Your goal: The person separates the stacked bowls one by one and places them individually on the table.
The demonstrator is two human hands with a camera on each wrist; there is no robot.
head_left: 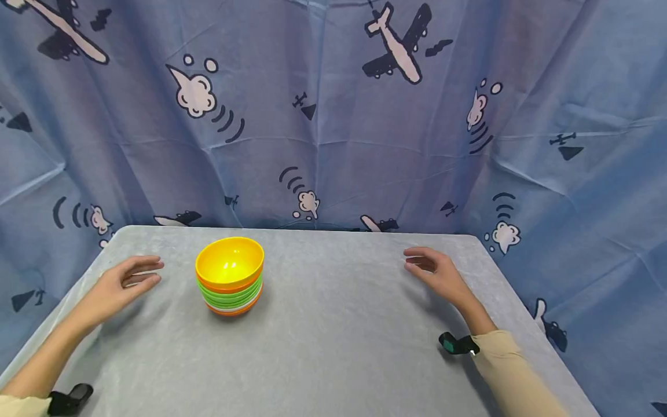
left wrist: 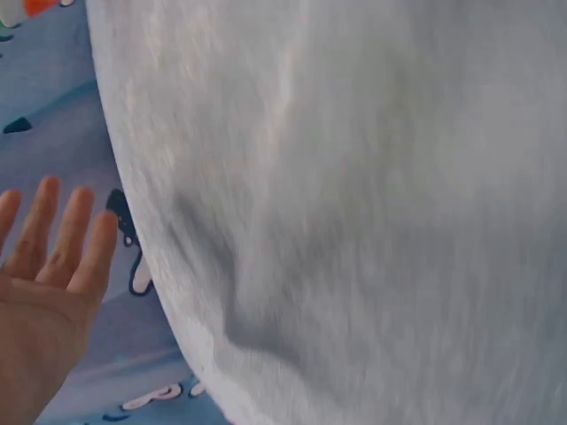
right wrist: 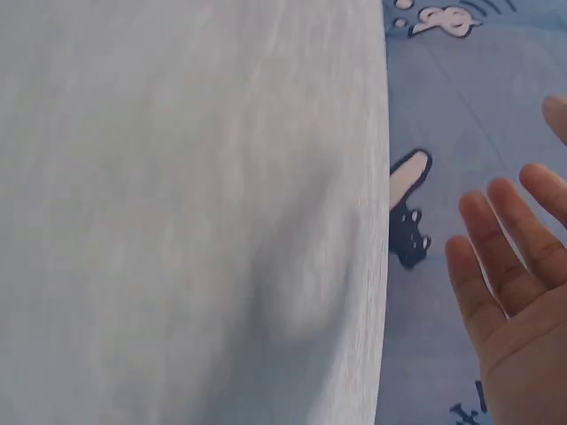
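A stack of nested bowls (head_left: 230, 278) stands on the left half of the table, a yellow one on top with orange, green and white rims beneath it. To the left of the stack, my left hand (head_left: 122, 286) hovers over the table with relaxed fingers and holds nothing. In the left wrist view the left hand (left wrist: 53, 292) shows its palm and spread fingers. Far to the right of the bowls, my right hand (head_left: 436, 272) is raised above the table, fingers loosely bent and nothing in them. The right wrist view shows the right hand (right wrist: 518, 283) with its fingers apart.
A light grey cloth covers the table (head_left: 333, 347), which has rounded far corners. Behind and beside it hangs a blue curtain (head_left: 333, 116) printed with planes and clouds. Each forearm wears a black wrist strap, such as the right strap (head_left: 458, 344).
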